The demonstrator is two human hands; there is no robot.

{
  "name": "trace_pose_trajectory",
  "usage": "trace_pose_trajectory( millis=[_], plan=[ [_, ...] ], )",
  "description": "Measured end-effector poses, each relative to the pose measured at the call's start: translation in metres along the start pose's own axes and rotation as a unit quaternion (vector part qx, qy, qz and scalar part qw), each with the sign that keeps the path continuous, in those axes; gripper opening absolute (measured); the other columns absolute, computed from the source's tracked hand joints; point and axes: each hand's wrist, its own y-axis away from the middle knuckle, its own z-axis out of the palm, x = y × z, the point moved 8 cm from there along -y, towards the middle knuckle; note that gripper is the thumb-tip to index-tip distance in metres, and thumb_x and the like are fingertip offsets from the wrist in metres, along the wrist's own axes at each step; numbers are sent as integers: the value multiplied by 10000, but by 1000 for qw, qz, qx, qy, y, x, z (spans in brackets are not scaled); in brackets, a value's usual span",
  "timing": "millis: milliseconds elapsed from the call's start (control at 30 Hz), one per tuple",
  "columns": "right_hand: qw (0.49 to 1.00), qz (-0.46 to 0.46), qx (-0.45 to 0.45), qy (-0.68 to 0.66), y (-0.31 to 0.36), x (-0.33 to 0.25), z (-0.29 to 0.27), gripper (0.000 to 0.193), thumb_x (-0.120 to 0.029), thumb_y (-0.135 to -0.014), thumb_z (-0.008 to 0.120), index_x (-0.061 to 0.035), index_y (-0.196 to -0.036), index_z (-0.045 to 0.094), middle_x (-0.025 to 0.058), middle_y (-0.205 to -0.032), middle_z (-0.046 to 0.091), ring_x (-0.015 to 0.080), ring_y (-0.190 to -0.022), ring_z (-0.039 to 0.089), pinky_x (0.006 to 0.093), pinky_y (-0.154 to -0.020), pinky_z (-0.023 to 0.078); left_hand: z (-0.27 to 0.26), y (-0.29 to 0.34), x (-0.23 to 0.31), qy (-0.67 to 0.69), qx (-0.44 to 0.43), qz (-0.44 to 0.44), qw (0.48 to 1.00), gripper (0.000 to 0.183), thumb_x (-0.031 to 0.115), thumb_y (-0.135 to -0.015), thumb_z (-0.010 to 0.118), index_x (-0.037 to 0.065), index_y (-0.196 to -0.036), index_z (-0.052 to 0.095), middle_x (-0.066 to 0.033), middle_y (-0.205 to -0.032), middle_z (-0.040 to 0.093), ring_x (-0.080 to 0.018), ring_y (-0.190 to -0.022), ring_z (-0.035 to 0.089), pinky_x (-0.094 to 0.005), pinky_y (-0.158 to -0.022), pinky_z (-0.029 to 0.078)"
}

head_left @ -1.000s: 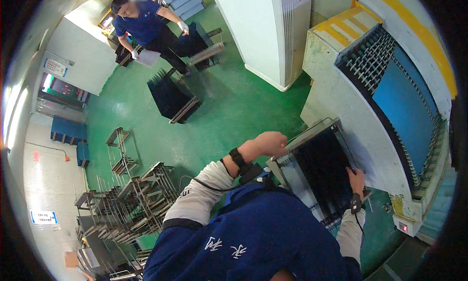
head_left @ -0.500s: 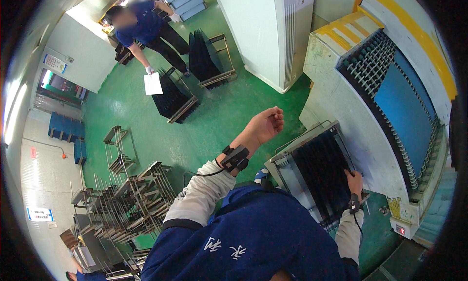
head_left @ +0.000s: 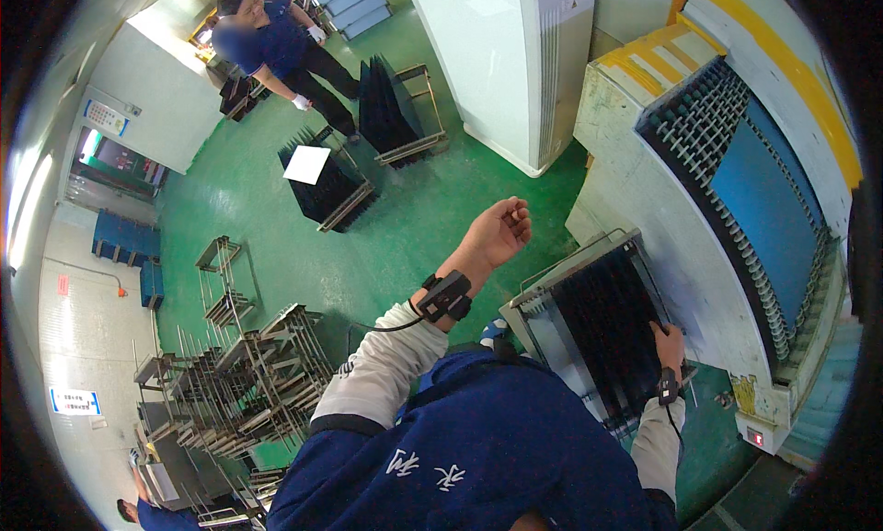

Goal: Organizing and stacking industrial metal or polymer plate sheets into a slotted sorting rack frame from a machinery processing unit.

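Observation:
My left hand [head_left: 498, 233] is raised in front of me over the floor, its fingers loosely curled in and nothing visible in them. My right hand [head_left: 670, 345] is at the right side of a metal rack [head_left: 526, 300] beside the machine. Its thumb and finger pinch the edge of a thin black panel [head_left: 635, 333], one of several standing close together in that rack. The lower part of the right hand's grip is hard to make out. Each wrist wears a small black device on a strap.
A conveyor machine [head_left: 635, 209] with rollers and a blue sheet [head_left: 768, 200] stands right. A tall white cabinet [head_left: 501, 62] rises ahead. A co-worker [head_left: 285, 52] stands by two racks of black panels [head_left: 386, 112]. Metal racks [head_left: 239, 365] crowd the left; another person [head_left: 156, 513] is lower left.
The co-worker has let go of a white sheet, which now lies on the nearer rack of panels, and stands more upright. My left hand has shifted slightly left; my right hand stays put.

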Motion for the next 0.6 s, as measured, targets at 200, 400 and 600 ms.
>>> trace_pose_trajectory(
  millis=[200, 400, 600],
  plan=[
    [1000, -20, -6, -8, -7, 7, 7, 476, -458, -757, 597, -26, -949, 644, 200, -962, 623, 389, -931, 569, 429, -782, 438, -4, 1, 1, 14, 26, 13, 999, 145, 180, -900, 495, 48, -891, 553, -24, -722, 551, -168, -653, 551, -317, -610, 488],
    [999, 4, -35, 8, -9, 10, 10, 465, -447, -762, 598, -31, -964, 649, 195, -981, 622, 378, -923, 579, 423, -779, 443, -10, 0, 0, 28, 31, 12, 999, 145, 179, -897, 501, 44, -887, 551, -28, -725, 544, -170, -645, 539, -312, -600, 481],
    [998, -46, 27, -36, -6, 5, 5, 409, -363, -766, 617, 35, -856, 622, 233, -769, 603, 406, -792, 571, 411, -692, 426, -32, 0, -4, 32, 44, 13, 998, 119, 163, -883, 510, 52, -885, 551, -19, -694, 524, -165, -634, 530, -293, -591, 471]
  ],
)
